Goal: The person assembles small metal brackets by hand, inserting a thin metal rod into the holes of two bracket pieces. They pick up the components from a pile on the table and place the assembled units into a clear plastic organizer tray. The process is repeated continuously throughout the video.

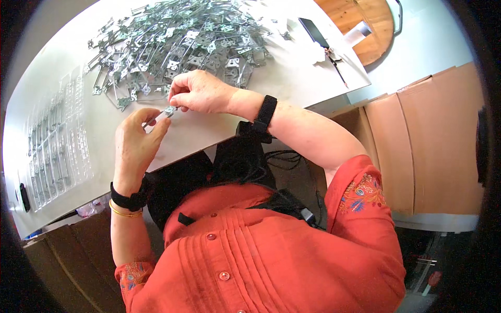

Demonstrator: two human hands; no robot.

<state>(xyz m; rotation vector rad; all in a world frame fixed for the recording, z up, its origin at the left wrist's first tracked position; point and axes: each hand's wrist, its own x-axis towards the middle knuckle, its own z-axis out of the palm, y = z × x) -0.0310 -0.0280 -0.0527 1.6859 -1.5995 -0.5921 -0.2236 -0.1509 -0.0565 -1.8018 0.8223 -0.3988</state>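
Near the table's front edge, my left hand (136, 140) pinches a thin metal rod with a small bracket (168, 110) at its end, between thumb and forefinger. My right hand (204, 93) is closed at the bracket's far side, thumb and fingertips pressed together. Whether they grip the bracket itself or a small piece against it, I cannot make out. Just beyond both hands spreads a large heap of similar metal rod-and-bracket parts (182, 49). To the left of my left hand lies a clear plastic tray (78, 151), with several metal parts set in rows in its slots.
The white table (117, 172) bears a dark flat device (313, 32) and a thin pen-like tool (337, 73) at the right, and a small black object (24, 197) at the left edge. Cardboard boxes (433, 138) stand at the right. Beyond the table is a round wooden top (378, 23).
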